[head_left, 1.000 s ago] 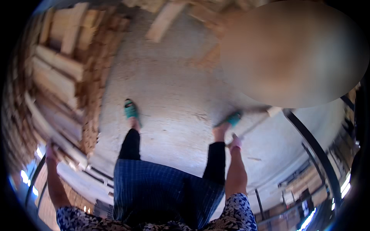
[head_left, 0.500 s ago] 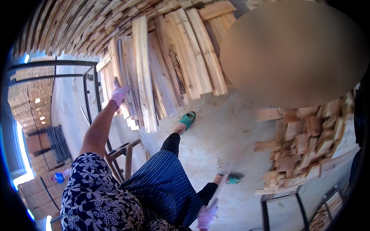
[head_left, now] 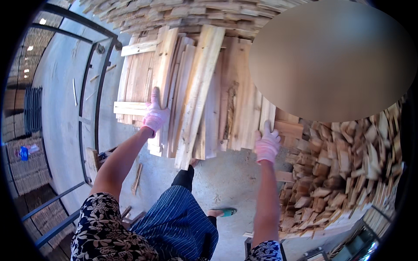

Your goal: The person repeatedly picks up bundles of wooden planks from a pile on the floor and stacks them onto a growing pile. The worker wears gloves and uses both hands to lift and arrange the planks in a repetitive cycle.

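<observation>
My left hand point(head_left: 156, 114), in a pink glove with grey fingertips, lies on a narrow pale plank point(head_left: 166, 56) with its fingers stretched and apart. Farther right, my right hand point(head_left: 267, 142), gloved alike, rests its outstretched fingers on the near end of another plank point(head_left: 267, 111). Between my hands several long planks lie side by side. One loose board point(head_left: 201, 91) slants across them, and a plank with a dark bark-edged split point(head_left: 230, 104) lies right of it. Left of my left hand, two short crosspieces point(head_left: 130, 108) lie across boards.
Stacked wood point(head_left: 191, 17) rises behind the planks. A heap of short wood pieces point(head_left: 331, 165) stands at the right. A dark metal frame point(head_left: 101, 82) runs along the left, over a concrete floor point(head_left: 200, 182). A blurred patch hides the upper right.
My right hand has come up from low beside my skirt onto the planks; the thin blurred strip it held no longer shows. The view has shifted, and the slanting board now leans more to the right.
</observation>
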`<state>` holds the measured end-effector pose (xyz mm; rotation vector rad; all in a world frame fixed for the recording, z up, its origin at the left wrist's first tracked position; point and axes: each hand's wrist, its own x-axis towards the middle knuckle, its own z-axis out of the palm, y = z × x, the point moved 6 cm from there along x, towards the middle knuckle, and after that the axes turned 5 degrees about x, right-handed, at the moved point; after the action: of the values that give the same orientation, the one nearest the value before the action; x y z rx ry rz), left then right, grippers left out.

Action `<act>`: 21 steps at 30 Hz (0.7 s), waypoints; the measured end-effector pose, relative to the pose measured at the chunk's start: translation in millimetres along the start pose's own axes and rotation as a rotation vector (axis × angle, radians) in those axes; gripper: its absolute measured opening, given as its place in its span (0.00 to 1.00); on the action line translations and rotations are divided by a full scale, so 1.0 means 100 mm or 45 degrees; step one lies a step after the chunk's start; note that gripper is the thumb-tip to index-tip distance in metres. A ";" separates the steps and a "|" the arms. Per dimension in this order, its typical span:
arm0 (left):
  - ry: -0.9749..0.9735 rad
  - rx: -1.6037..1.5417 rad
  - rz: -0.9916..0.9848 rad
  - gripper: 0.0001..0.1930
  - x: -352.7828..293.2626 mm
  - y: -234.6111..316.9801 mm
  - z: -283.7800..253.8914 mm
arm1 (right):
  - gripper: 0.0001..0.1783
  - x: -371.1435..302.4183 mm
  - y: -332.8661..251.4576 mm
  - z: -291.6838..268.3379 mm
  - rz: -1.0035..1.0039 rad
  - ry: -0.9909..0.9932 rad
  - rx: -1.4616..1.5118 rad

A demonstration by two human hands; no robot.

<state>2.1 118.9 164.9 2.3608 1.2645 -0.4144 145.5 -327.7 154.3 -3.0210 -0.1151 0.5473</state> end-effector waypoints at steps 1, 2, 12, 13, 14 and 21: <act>-0.042 -0.092 0.067 0.55 0.01 -0.01 0.05 | 0.37 0.16 0.08 0.08 -0.062 -0.041 -0.022; -0.016 -0.033 0.030 0.56 -0.02 -0.02 0.03 | 0.37 0.29 0.15 0.19 -0.130 -0.094 -0.035; -0.148 -0.379 0.178 0.58 0.09 -0.46 -0.02 | 0.38 1.47 -0.38 0.29 0.121 0.020 0.958; -0.090 -0.413 0.215 0.58 0.10 -0.60 -0.07 | 0.37 1.53 -0.56 0.26 0.162 -0.069 0.920; -0.187 -0.645 0.151 0.59 0.08 -0.54 -0.08 | 0.38 1.59 -0.47 0.28 0.115 -0.051 0.917; -0.638 -1.139 -0.088 0.61 -0.68 0.31 -0.71 | 0.47 1.81 0.10 0.40 0.096 -0.291 0.676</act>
<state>-5.0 90.6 263.4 1.3570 0.9926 -0.3314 301.4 -320.2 53.0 -2.4503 0.1166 0.7838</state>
